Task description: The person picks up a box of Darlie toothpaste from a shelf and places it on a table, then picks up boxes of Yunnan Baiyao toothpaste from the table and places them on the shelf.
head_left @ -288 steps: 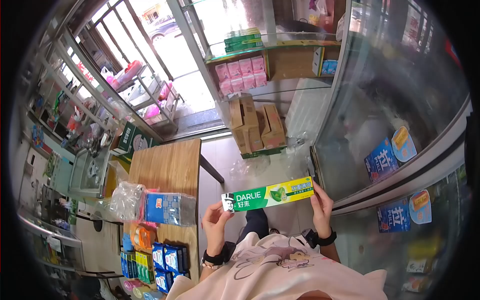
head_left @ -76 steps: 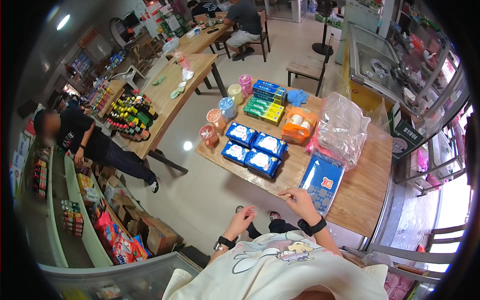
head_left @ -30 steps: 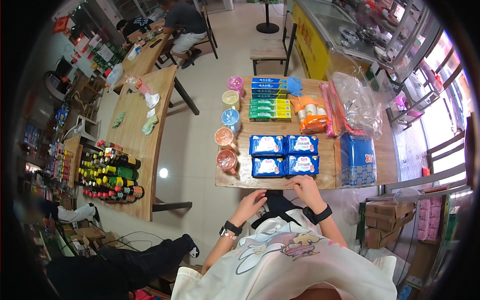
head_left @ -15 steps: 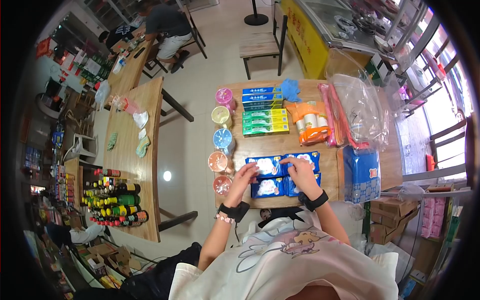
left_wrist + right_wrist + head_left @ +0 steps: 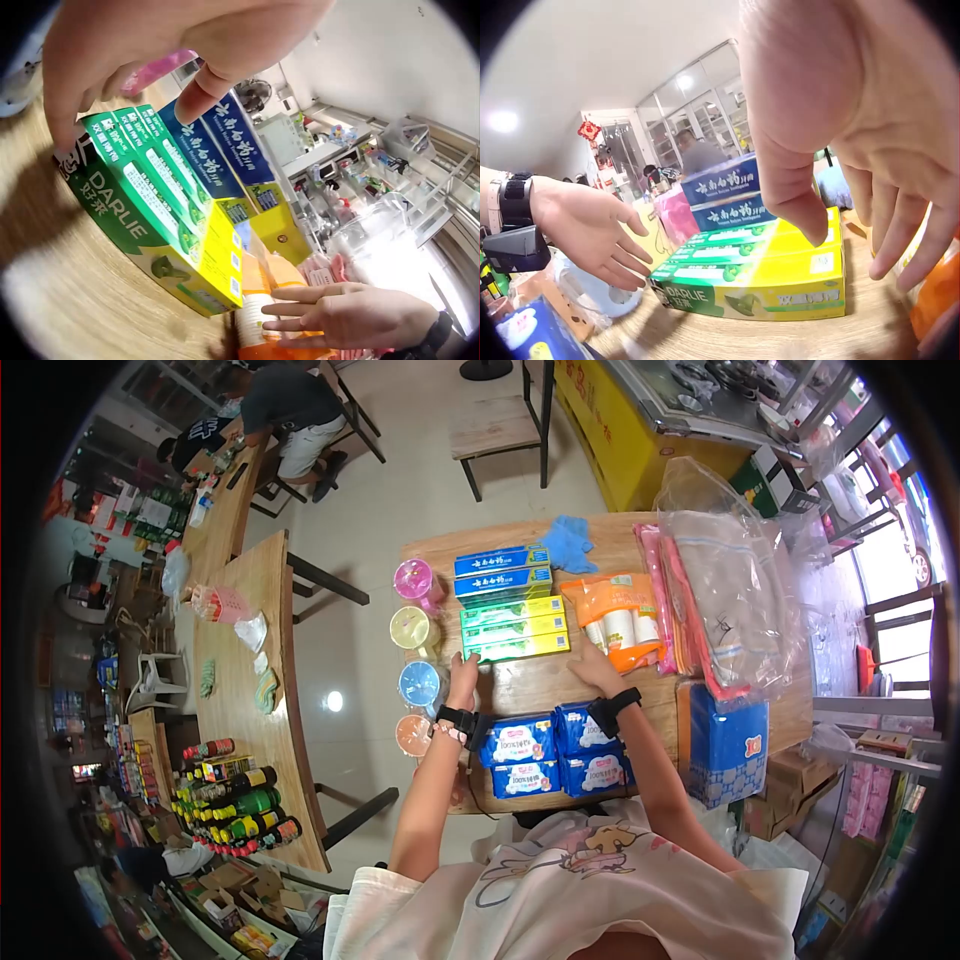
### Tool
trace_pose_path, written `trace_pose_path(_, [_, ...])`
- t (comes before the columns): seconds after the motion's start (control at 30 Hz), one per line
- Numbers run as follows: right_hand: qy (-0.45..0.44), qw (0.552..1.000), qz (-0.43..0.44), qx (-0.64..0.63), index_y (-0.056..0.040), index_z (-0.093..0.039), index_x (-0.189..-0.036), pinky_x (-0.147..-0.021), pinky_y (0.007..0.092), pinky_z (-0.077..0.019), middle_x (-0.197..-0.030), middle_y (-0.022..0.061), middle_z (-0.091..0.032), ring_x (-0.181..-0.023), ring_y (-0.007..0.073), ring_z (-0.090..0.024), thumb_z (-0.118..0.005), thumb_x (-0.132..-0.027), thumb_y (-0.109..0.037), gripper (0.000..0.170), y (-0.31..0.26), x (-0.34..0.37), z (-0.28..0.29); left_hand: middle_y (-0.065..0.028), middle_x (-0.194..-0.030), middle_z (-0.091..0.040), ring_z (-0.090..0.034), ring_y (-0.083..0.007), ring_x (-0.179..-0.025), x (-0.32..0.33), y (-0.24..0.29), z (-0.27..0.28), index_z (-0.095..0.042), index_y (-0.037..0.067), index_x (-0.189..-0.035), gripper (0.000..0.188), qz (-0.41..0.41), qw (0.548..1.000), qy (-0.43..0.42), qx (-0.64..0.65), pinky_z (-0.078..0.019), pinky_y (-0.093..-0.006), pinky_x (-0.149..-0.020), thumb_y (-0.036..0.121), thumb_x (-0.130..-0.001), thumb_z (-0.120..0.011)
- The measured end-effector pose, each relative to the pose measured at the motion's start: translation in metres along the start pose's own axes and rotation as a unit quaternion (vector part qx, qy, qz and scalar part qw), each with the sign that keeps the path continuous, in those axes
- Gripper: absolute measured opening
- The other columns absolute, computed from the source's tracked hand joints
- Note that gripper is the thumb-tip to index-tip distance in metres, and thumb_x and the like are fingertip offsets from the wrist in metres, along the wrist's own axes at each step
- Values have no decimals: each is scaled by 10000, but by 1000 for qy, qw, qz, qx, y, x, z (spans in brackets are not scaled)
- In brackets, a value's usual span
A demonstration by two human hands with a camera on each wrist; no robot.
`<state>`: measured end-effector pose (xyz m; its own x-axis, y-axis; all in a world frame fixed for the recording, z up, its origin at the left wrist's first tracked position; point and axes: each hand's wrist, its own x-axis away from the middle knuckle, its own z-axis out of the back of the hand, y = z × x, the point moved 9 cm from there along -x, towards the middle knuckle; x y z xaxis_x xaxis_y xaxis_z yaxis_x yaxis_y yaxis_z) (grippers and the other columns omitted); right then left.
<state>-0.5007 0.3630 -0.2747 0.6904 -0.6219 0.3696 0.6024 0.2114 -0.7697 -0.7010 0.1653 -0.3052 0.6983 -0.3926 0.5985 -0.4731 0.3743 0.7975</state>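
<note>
While spread, hands at green cartons.

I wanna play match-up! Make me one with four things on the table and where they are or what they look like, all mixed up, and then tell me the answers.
Things
1. pink cup
2. green and yellow boxes
3. orange pack
4. blue packs

Clues
A. between the left hand and the right hand
B. along the near edge of the table
C. white cylinders show in it
D. near the table's far-left corner

Right pairs: 1-D, 2-A, 3-C, 4-B
</note>
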Motion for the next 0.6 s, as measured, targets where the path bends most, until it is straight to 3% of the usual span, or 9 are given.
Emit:
trace_pose_path(0.13, [-31,999,-31,5,59,-353,-1311,-969,312,-381,-1248,263,-482,-1160,324,-478,-627,-708,-117,685,31,-24,-32,-205,-1251,-464,-443,-242,-1138,-16,-10,-5,-277,-101,-1339,638,18,1000,-12,-13,-335,-324,-962,156,-813,-530])
trace_pose_path(0.2, [-48,987,36,-152,48,-389,-1286,-965,305,-378,-1233,204,-515,-1171,293,-467,-632,-707,-96,644,18,-24,-40,-190,-1205,-500,-457,-227,-1106,-17,-7,-9,-321,-96,-1313,599,-13,999,-39,4,-339,-320,-949,134,-803,-535])
trace_pose_path(0.23, [-50,986,34,-153,48,-389,-1286,-965,305,-378,-1233,204,-515,-1171,293,-467,-632,-707,-96,644,18,-24,-40,-190,-1205,-500,-457,-227,-1106,-16,-6,-8,-321,-96,-1313,599,-11,999,-39,3,-339,-320,-949,134,-803,-535])
trace_pose_path(0.3, [-64,981,-39,-181,30,-411,-1269,-956,299,-377,-1214,141,-528,-1161,257,-464,-630,-712,-71,607,25,-21,-42,-167,-1171,-525,-465,-218,-1082,-9,-8,-5,-357,-83,-1293,560,12,998,-40,-41,-338,-316,-945,119,-803,-538])
trace_pose_path(0.43, [-69,970,-32,-231,19,-374,-1294,-940,287,-384,-1197,138,-512,-1139,230,-470,-632,-721,-61,634,8,-2,-30,-157,-1179,-521,-466,-211,-1082,18,9,-3,-357,-60,-1307,560,7,999,-36,-25,-331,-311,-953,127,-811,-538])
trace_pose_path(0.5, [-20,981,-7,-194,18,-320,-1311,-946,303,-381,-1219,150,-479,-1136,218,-467,-620,-740,-53,649,-3,16,-17,-155,-1196,-508,-454,-200,-1106,43,26,2,-350,-43,-1321,569,-1,1000,-17,1,-316,-306,-969,136,-816,-543])
trace_pose_path(0.6, [-27,979,4,-203,2,-288,-1308,-973,345,-366,-1267,161,-427,-1184,218,-423,-600,-745,-18,644,-16,48,1,-102,-1259,-475,-424,-170,-1157,72,29,12,-345,-1,-1343,554,11,998,-41,46,-276,-309,-1008,166,-846,-523])
